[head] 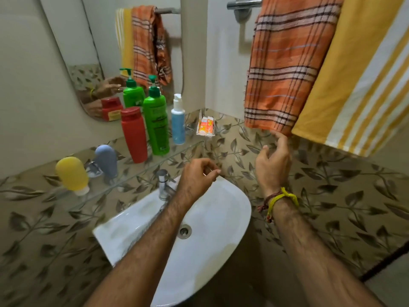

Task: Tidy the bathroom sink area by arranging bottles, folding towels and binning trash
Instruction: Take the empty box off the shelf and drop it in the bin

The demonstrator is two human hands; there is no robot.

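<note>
The right hand (273, 161), fingers loose, touches the orange checked towel's (287, 63) lower hem, while the left hand (197, 177) hovers half-curled and empty over the sink (221, 218).

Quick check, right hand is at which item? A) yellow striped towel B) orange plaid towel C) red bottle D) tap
B: the right hand reaches up with fingertips at the bottom hem of the orange plaid towel, holding nothing else.
</note>
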